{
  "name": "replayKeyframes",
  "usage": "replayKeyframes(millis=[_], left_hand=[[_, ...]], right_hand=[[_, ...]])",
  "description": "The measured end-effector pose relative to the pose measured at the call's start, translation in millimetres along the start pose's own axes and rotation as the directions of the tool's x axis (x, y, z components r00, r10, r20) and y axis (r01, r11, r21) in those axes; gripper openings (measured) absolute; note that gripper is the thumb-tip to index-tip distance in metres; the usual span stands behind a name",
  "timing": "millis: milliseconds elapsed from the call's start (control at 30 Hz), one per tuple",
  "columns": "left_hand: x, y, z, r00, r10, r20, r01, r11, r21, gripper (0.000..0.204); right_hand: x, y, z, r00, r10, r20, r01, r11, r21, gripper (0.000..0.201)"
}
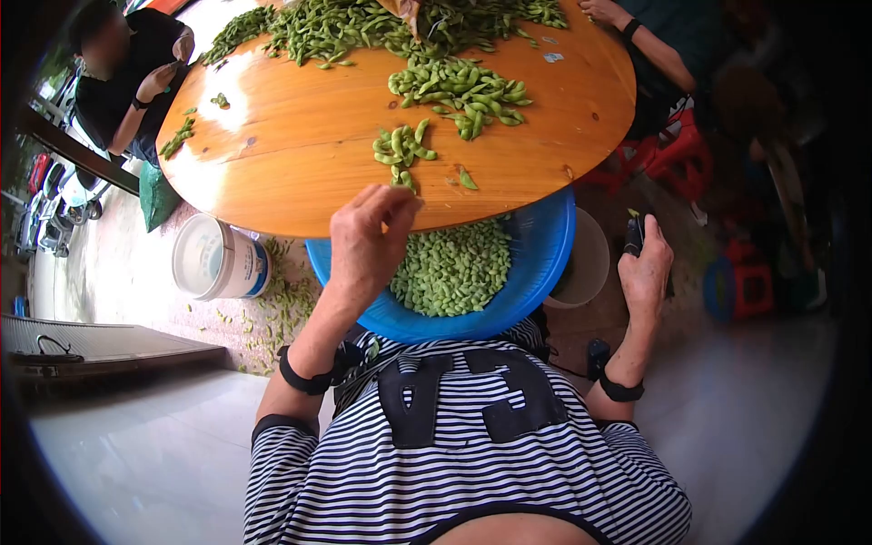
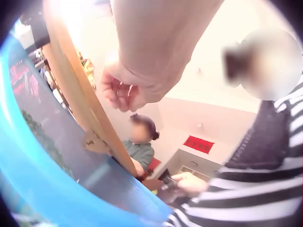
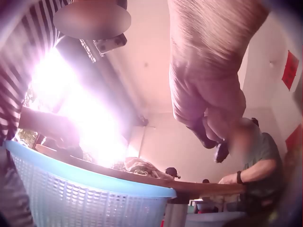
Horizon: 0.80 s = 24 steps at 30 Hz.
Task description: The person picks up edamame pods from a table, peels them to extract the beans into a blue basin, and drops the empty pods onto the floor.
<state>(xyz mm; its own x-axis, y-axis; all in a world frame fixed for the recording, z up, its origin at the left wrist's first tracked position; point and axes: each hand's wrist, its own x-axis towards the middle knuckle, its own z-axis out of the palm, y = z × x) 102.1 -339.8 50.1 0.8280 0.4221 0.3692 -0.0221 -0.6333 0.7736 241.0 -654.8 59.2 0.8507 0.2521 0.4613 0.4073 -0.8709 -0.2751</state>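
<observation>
We look down over a striped shirt point(image 1: 463, 454) at a round wooden bench point(image 1: 300, 154) strewn with edamame pods. Our left hand point(image 1: 368, 238) is raised at the near rim of the bench, its fingers curled inward with the tips bunched together; the head view puts those tips right at a pod point(image 1: 403, 179) lying at the edge, but we cannot tell for certain whether the pod is pinched or only touched. In the left wrist view the same hand point(image 2: 124, 87) shows curled fingers point(image 2: 112, 91) close to the bench edge point(image 2: 78, 104), with nothing plainly visible between them.

Just beyond the fingertips sits a small cluster of pods point(image 1: 402, 145), and farther back a larger heap point(image 1: 465, 91); the main pile point(image 1: 363, 27) spreads across the far side of the bench. Directly beneath the left hand, tucked partly under the bench rim, a blue basket point(image 1: 545, 263) holds a mound of shelled green beans point(image 1: 451, 268).

Our right hand point(image 1: 645, 263) is held out to the side, well apart from the bench, fingers wrapped around a small dark object point(image 1: 634, 234); the right wrist view confirms a dark thing point(image 3: 214, 144) gripped in that hand point(image 3: 208, 109), though what it is stays unclear.

A white bucket point(image 1: 218, 259) stands on the floor to the left of the basket, with empty pods scattered around it. Other people sit around the far side of the bench.
</observation>
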Motion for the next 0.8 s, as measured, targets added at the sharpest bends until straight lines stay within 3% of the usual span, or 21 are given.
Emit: replayKeyframes(millis=[33,67,133,233,333,500,567,600,633,667,700,767,800], left_hand=[[6,-7,-1,0.995,0.001,-0.098,0.008,0.996,0.089,0.007],[10,-14,0,0.995,0.001,-0.098,0.008,0.996,0.091,0.007],[16,-27,4,0.995,0.055,-0.082,-0.026,0.947,0.319,0.013],[18,-29,7,0.996,0.024,-0.088,0.013,0.918,0.397,0.015],[16,-30,-3,0.998,-0.012,-0.058,0.038,0.879,0.475,0.013],[9,-36,-2,0.988,0.088,-0.123,-0.013,0.862,0.507,0.011],[10,-34,-3,0.983,0.126,-0.132,-0.048,0.878,0.477,0.011],[10,-27,-5,0.992,-0.126,-0.006,0.126,0.992,0.014,0.012],[10,-19,-6,0.932,-0.288,0.221,0.357,0.838,-0.412,0.013],[9,-8,-4,0.908,-0.26,0.328,0.418,0.62,-0.664,0.015],[7,-2,2,0.907,-0.257,0.334,0.42,0.618,-0.665,0.015],[4,9,14,0.867,-0.237,0.439,0.498,0.373,-0.783,0.017],[2,10,20,0.871,-0.243,0.427,0.49,0.397,-0.776,0.017]], right_hand=[[0,-6,-2,1.0,-0.003,0.001,0.003,1.0,0.002,0.032],[0,-19,-6,0.999,-0.001,0.054,-0.005,0.993,0.12,0.031],[1,-42,-7,0.986,-0.019,0.166,-0.028,0.96,0.279,0.029],[2,-71,8,0.972,-0.208,0.108,0.151,0.906,0.395,0.034],[2,-96,4,0.933,-0.253,0.254,0.079,0.837,0.542,0.05],[-3,-113,20,0.906,-0.343,0.249,0.101,0.745,0.66,0.049],[-2,-123,19,0.841,-0.377,0.389,-0.045,0.667,0.744,0.047],[-1,-127,21,0.834,-0.404,0.375,-0.078,0.588,0.805,0.045],[-2,-131,21,0.836,-0.397,0.38,-0.082,0.593,0.801,0.045],[-3,-135,22,0.812,-0.375,0.447,-0.206,0.532,0.821,0.045],[-2,-137,22,0.781,-0.359,0.511,-0.327,0.462,0.824,0.045],[-2,-136,23,0.777,-0.36,0.517,-0.345,0.443,0.827,0.044],[-2,-136,24,0.756,-0.35,0.552,-0.419,0.389,0.821,0.042]])
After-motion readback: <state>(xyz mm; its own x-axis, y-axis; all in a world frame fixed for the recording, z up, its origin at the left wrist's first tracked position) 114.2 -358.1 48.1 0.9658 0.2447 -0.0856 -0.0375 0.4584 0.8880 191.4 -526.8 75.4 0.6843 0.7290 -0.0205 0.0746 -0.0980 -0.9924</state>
